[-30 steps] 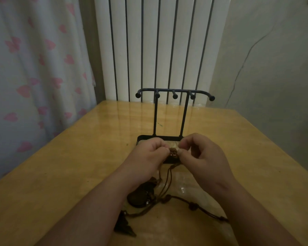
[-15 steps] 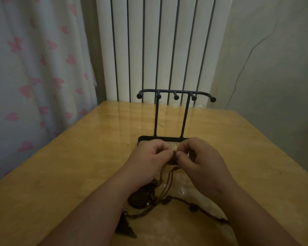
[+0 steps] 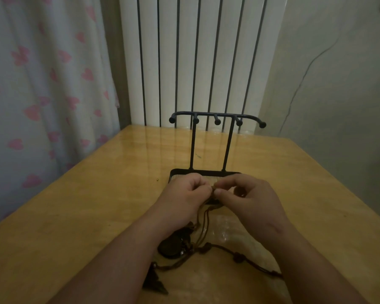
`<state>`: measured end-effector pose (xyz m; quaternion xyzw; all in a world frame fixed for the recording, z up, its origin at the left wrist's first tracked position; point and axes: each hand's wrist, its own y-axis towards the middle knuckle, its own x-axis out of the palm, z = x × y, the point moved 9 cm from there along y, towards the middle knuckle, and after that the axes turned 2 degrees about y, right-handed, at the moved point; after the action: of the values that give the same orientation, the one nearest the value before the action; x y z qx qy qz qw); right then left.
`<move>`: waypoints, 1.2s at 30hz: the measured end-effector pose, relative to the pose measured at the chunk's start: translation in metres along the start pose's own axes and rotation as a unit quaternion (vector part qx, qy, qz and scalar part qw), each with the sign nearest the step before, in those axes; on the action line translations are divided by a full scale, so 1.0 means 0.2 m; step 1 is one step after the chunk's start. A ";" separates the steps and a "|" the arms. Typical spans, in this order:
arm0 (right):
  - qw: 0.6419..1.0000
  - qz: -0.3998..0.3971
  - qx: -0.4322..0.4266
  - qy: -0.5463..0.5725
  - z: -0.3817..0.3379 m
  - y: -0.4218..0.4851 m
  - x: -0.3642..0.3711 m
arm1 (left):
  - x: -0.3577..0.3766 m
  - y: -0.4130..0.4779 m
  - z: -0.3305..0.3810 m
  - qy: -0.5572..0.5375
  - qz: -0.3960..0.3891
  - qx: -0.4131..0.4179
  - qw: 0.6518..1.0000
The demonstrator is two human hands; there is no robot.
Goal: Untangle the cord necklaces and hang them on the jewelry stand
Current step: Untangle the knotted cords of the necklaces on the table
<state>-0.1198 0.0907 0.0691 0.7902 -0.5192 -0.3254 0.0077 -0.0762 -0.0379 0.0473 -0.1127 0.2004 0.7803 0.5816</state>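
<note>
Where the thin brown cords (image 3: 205, 218) are bunched together, they are pinched by the curled fingers (image 3: 224, 195) of the left hand (image 3: 184, 194) and the right hand (image 3: 252, 200), just in front of the black stand (image 3: 217, 122). From there the cords are let down to the yellow desk (image 3: 97, 216), where a round dark pendant (image 3: 171, 246), a pointed dark pendant (image 3: 155, 284) and small beads (image 3: 238, 257) are tangled in a loose heap.

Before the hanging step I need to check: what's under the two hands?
Visible: brown cords hang from the left hand and right hand to a tangle on the table, beside a round dark pendant. The hands cover the jewelry stand base near edge and what they pinch.
</note>
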 end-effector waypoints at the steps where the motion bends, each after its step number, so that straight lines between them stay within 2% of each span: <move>1: 1.000 0.005 -0.005 -0.014 -0.01 0.00 0.00 | 0.00 0.00 0.00 0.003 0.001 0.000 1.000; 5: 0.990 0.023 0.067 0.122 0.04 0.00 0.00 | -0.01 0.01 -0.01 -0.012 0.012 -0.015 1.000; 7: 0.974 0.018 0.108 0.197 0.07 -0.01 0.02 | 0.00 0.01 -0.02 -0.019 0.012 -0.019 1.000; 10: 0.949 0.002 0.125 0.289 0.08 -0.01 0.05 | 0.00 0.01 -0.01 -0.023 0.007 -0.017 1.000; 17: 0.850 -0.018 0.146 0.506 0.10 0.00 0.06 | 0.03 0.00 -0.02 -0.014 -0.010 -0.024 1.000; 19: 0.858 -0.019 0.136 0.494 0.10 0.00 0.03 | 0.01 0.01 -0.03 -0.021 0.005 -0.036 0.999; 20: 0.877 -0.021 0.136 0.460 0.10 0.00 0.02 | 0.00 0.01 -0.04 -0.031 0.012 -0.041 0.999; 22: 0.940 -0.015 0.131 0.314 0.10 0.00 -0.01 | -0.01 0.01 -0.05 -0.064 0.023 -0.047 0.997; 24: 0.981 0.004 0.117 0.156 0.09 -0.01 -0.04 | -0.01 0.01 -0.05 -0.086 0.025 -0.052 0.995; 27: 0.990 0.020 0.116 0.074 0.08 -0.01 -0.04 | 0.00 0.00 -0.06 -0.120 0.020 -0.063 0.991; 29: 0.973 0.043 0.169 0.149 0.14 -0.01 -0.05 | -0.02 0.01 -0.08 -0.142 0.028 -0.078 0.986; 31: 0.926 0.066 0.226 0.294 0.20 -0.02 -0.05 | -0.03 0.02 -0.11 -0.123 0.035 -0.094 0.987; 33: 0.883 0.068 0.225 0.407 0.20 -0.01 -0.05 | -0.03 0.02 -0.14 -0.092 0.035 -0.109 0.989; 34: 0.878 0.058 0.213 0.424 0.18 -0.01 -0.05 | -0.02 0.01 -0.14 -0.082 0.033 -0.117 0.989; 36: 0.894 0.036 0.198 0.401 0.17 -0.01 -0.04 | -0.01 0.01 -0.15 -0.074 0.032 -0.127 0.989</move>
<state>-0.1392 0.1098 0.0458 0.8196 -0.5536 0.1291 0.0708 -0.0800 -0.0544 0.0213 -0.1211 0.0599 0.8239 0.5505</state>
